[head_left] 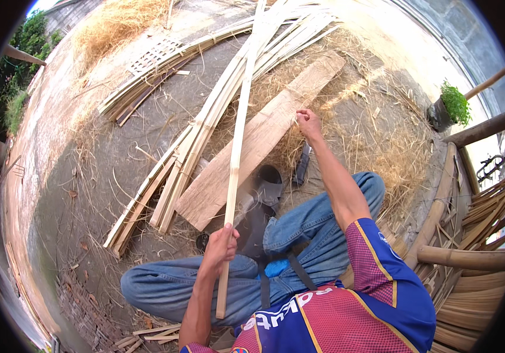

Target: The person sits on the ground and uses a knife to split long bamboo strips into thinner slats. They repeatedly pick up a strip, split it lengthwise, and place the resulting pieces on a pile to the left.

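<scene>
The left hand (222,246) is wrapped around a long, flat, pale wooden strip (242,123), which extends from above the lap across the view of a broad, brown wooden board (267,134). The right hand (308,125) appears near the board's right edge, fingers curled; whether it grips anything, I cannot tell.

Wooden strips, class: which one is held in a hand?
The long pale strip in the left hand, slanting up across the wide plank; the other strips near it lie bunched on the ground.
</scene>
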{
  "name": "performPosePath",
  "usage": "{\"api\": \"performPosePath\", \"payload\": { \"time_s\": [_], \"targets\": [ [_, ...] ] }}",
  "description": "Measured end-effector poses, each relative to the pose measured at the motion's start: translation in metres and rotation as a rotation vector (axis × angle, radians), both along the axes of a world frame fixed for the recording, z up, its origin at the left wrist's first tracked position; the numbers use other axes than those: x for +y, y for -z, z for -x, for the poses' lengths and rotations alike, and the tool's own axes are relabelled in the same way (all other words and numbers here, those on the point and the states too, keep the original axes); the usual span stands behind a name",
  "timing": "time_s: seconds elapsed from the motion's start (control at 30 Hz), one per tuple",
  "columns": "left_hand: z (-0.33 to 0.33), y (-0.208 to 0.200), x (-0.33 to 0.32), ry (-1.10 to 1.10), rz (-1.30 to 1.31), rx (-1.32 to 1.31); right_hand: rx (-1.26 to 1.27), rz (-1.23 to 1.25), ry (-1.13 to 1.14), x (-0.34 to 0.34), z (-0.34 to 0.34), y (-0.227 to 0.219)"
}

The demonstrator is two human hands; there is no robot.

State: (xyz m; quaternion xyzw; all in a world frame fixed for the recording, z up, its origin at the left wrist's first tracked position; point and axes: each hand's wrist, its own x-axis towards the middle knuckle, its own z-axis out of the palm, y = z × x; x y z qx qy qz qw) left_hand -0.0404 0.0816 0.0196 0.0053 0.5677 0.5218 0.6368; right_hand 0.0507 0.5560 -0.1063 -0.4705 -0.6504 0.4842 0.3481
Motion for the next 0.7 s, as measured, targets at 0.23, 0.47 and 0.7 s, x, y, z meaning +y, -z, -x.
{"api": "performPosePath", "payload": {
  "time_s": [0.23,0.47,0.7],
  "targets": [
    [0.000,0.000,0.000,-0.006,0.008,0.003,-0.166,0.233,0.030,-0.019,-0.002,-0.022],
    [-0.002,-0.003,0.008,0.028,0.004,0.009,-0.148,0.022,-0.148,-0.011,-0.028,-0.031],
    [-0.002,-0.003,0.001,-0.011,0.007,0.016,-0.239,-0.480,0.340,-0.063,-0.044,-0.112]
  ]
}}
